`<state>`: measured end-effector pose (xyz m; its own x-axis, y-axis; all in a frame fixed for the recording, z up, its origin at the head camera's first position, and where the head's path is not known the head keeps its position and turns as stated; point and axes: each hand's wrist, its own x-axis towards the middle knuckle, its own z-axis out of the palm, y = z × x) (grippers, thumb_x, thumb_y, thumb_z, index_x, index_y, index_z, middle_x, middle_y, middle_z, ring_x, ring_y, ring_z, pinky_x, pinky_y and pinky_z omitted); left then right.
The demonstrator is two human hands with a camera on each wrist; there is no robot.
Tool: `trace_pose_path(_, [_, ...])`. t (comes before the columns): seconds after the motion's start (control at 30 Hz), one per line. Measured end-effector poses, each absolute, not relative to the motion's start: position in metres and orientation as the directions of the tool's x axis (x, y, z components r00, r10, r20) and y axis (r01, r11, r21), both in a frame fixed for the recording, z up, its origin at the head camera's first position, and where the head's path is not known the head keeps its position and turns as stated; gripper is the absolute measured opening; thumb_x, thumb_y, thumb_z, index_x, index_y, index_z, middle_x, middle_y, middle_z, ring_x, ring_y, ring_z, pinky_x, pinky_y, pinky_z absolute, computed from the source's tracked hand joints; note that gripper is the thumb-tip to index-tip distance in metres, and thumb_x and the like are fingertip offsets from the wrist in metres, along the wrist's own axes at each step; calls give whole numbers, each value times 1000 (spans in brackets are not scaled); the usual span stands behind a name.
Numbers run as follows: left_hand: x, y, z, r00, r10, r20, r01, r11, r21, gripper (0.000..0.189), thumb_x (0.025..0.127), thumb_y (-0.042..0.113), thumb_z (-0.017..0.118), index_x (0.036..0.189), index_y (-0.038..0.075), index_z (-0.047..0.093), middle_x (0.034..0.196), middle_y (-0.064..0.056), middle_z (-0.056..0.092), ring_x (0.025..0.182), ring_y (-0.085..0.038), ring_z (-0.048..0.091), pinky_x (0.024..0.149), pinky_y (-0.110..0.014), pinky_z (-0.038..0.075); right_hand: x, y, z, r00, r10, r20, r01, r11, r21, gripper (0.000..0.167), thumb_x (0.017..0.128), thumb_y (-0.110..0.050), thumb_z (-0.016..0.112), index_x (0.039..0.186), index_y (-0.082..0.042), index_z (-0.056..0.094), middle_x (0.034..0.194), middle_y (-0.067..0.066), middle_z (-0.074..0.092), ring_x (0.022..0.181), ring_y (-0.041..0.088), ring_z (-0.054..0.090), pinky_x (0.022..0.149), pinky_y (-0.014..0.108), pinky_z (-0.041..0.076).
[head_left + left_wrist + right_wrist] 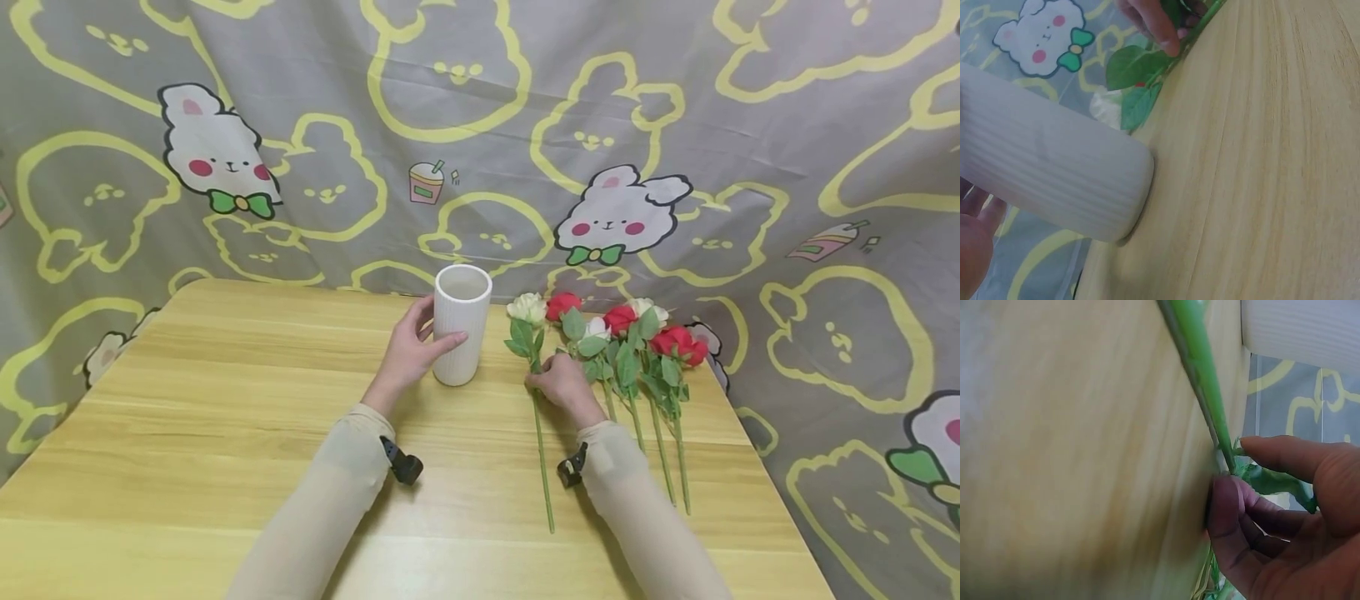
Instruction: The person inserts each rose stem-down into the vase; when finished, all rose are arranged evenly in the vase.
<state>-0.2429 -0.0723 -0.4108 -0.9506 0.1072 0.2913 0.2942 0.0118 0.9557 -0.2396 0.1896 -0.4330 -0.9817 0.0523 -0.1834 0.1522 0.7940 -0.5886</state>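
A white ribbed vase (pixel 459 333) stands upright on the wooden table. My left hand (pixel 412 346) grips it from the left, with the thumb across its front and the fingers partly hidden behind. To the right of the vase lies a white rose (pixel 527 309) with a long green stem. My right hand (pixel 562 383) pinches that stem just below the leaves; in the right wrist view, the stem (pixel 1207 381) runs between thumb and fingertips, close to the tabletop. The vase (pixel 1054 156) fills the left part of the left wrist view.
Several more red roses (pixel 678 344) and white roses (pixel 649 312) lie side by side right of my right hand, their stems pointing toward me. A patterned curtain (pixel 480 167) hangs behind the wooden table (pixel 225 433) and along its right side.
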Motion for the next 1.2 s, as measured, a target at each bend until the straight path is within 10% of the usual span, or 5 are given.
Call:
trace_pose_path(0.23, [-240, -73, -407, -951, 109, 288, 291, 5, 957, 72, 83, 12, 81, 144, 6, 44, 144, -9, 46, 133, -23, 42, 111, -36, 35, -241, 191, -431, -975, 41, -220, 173, 760, -627, 29, 86, -13, 68, 60, -7, 56, 60, 8, 65, 52, 16, 60, 50, 27, 50])
trace_pose_path(0.47, [-243, -73, -413, -949, 107, 295, 297, 1, 955, 72, 83, 13, 81, 144, 7, 44, 144, -9, 47, 133, -22, 42, 110, -35, 36, -242, 195, -431, -972, 63, -228, 207, 687, -696, 12, 87, -7, 67, 85, 5, 70, 64, 9, 67, 55, 19, 67, 56, 30, 58])
trace_pose_path(1.2, [-236, -74, -396, -958, 134, 253, 254, -7, 967, 73, 83, 4, 79, 145, -1, 40, 146, -18, 43, 135, -30, 40, 111, -40, 35, -228, 206, -381, -991, 33, -131, 129, 524, -842, 14, 88, -6, 62, 90, 8, 66, 77, 13, 65, 64, 17, 65, 64, 31, 59])
